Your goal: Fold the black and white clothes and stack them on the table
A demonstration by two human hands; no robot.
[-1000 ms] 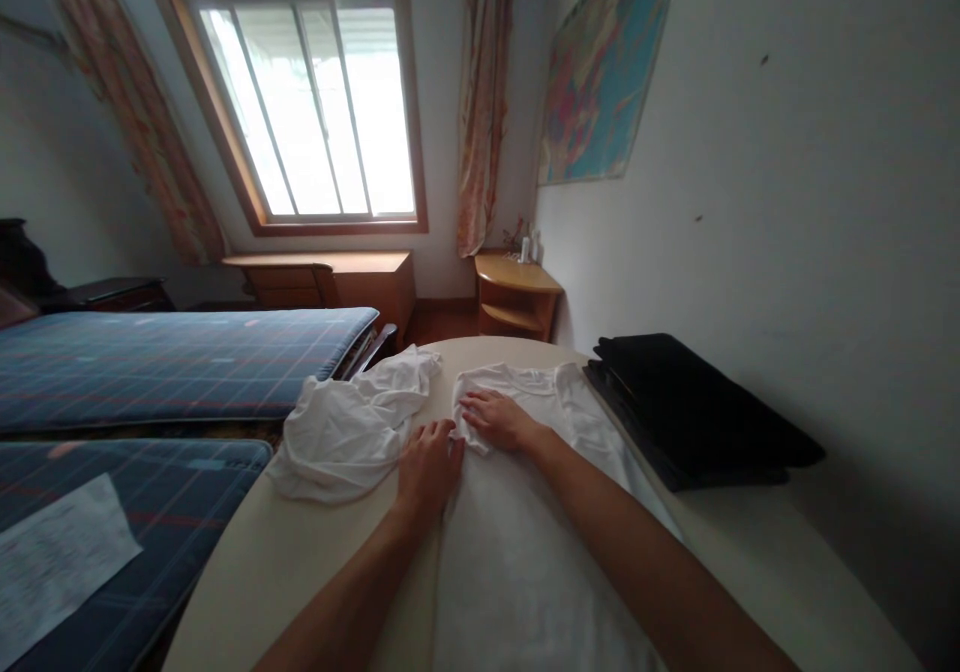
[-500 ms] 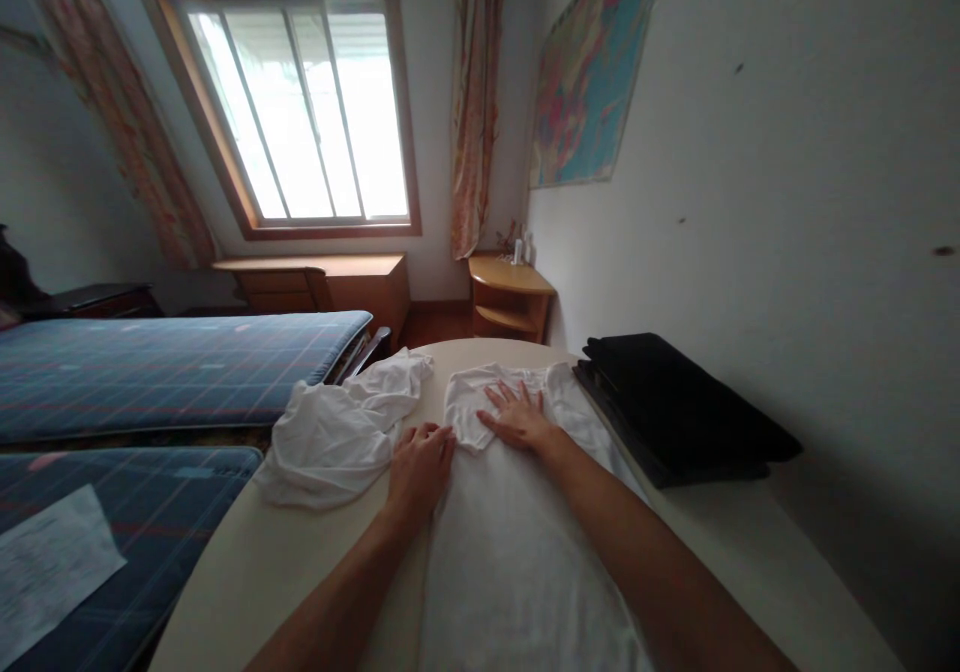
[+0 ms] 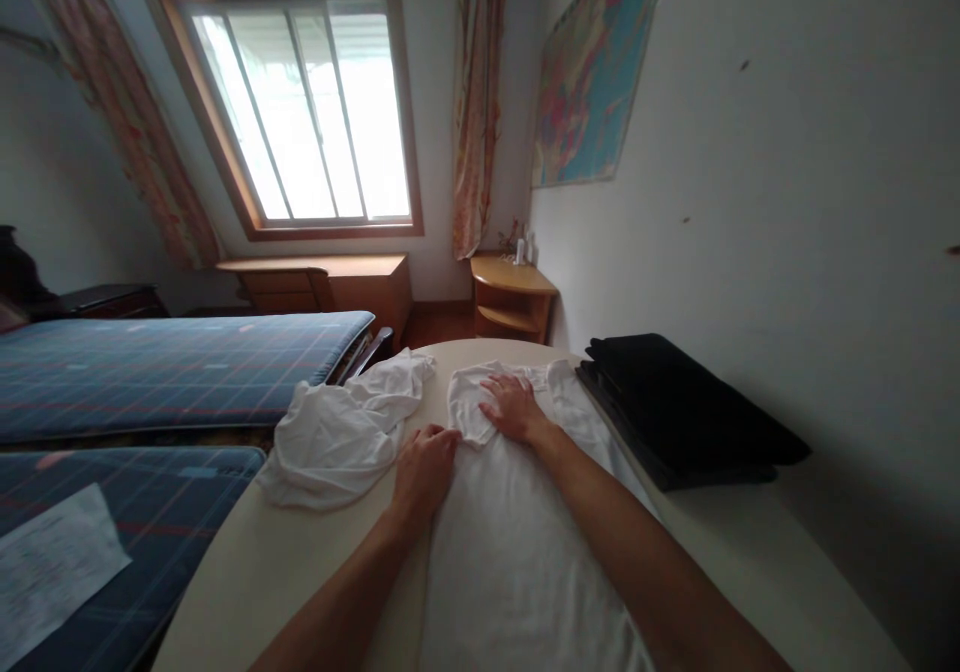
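A white shirt (image 3: 517,542) lies lengthwise on the pale round table (image 3: 300,562), with a section folded over at its far end. My left hand (image 3: 426,462) is at the shirt's left edge, its fingers bent and closed on the cloth by the folded part. On top of that folded part rests my right hand (image 3: 514,407), fingers apart and slightly curved, palm side down. Just left of my left hand is a crumpled white garment (image 3: 337,442), touched by neither hand.
Folded black cloth (image 3: 682,402) is stacked at the table's right side, near the wall. Plaid mattresses (image 3: 180,367) lie to the left, the nearer one with a paper sheet (image 3: 60,562) on it. A corner shelf (image 3: 514,277) stands beyond the table.
The fingers of my right hand have drawn closer together and bent a little, shifting slightly left on the cloth. My left hand stays at the shirt's edge.
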